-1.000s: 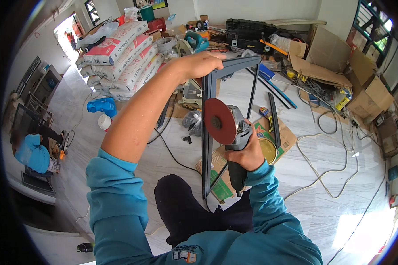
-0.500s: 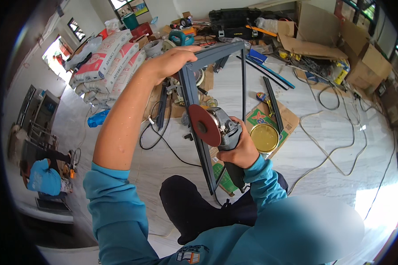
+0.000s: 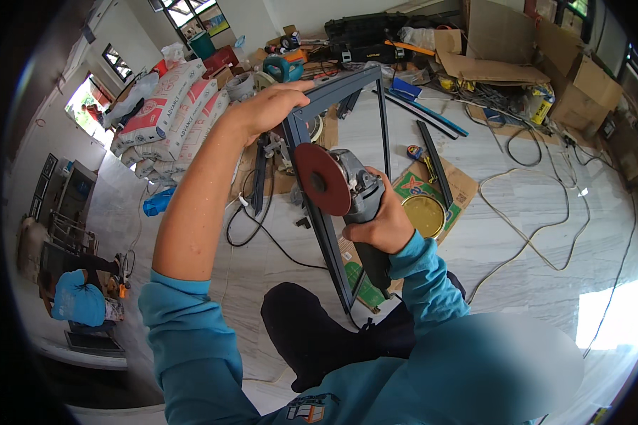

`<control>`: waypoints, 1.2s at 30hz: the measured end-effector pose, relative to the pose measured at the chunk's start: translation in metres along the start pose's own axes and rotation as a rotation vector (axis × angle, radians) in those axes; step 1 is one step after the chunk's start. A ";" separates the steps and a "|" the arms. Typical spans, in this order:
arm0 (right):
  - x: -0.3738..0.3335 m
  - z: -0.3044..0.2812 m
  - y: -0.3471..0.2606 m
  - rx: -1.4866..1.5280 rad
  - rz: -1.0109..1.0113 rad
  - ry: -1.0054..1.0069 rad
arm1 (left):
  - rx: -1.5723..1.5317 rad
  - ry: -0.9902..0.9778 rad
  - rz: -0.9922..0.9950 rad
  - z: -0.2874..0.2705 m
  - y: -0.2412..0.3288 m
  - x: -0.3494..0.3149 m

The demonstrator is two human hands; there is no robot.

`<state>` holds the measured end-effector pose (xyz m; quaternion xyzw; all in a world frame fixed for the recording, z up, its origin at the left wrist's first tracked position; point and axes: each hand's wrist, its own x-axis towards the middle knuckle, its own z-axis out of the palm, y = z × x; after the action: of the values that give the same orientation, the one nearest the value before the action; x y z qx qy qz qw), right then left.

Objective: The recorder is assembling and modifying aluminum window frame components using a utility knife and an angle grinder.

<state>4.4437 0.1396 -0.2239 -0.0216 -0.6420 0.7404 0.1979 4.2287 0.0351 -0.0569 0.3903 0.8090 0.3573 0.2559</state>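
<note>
A dark grey metal frame (image 3: 337, 268) stands tilted upright in front of me. My left hand (image 3: 268, 112) grips its upper left corner, the fingers laid over the top bar. In my right hand (image 3: 384, 225) is an angle grinder (image 3: 365, 200), held by its body, with the thumb across the near side. Its reddish-brown disc (image 3: 321, 180) lies against or very close to the frame's left bar, below the corner; whether they touch I cannot tell. The grinder's lower end points down toward my knees.
A round gold-coloured tin (image 3: 424, 216) stands on flattened cardboard (image 3: 457, 183), beside a tape measure (image 3: 415, 153) and a dark metal bar (image 3: 434, 163). Cables (image 3: 524, 241) loop over the floor at right. Stacked sacks (image 3: 166, 113) lie at far left; a person in blue (image 3: 81, 297) crouches at left.
The grinder has moved up along the frame's left bar, bringing its disc closer to the corner. My left hand keeps its hold, and the frame has shifted only slightly.
</note>
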 end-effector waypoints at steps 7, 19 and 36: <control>0.010 0.001 -0.013 0.031 -0.033 -0.025 | 0.062 0.065 -0.033 0.004 0.007 -0.008; 0.010 0.001 -0.010 -0.043 -0.077 -0.004 | -0.015 0.037 -0.016 0.005 0.000 -0.005; -0.012 0.001 0.026 -0.015 0.033 -0.007 | 0.021 0.065 0.026 -0.005 -0.011 0.004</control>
<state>4.4474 0.1326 -0.2509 -0.0309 -0.6479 0.7387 0.1834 4.2177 0.0314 -0.0630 0.3919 0.8154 0.3645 0.2207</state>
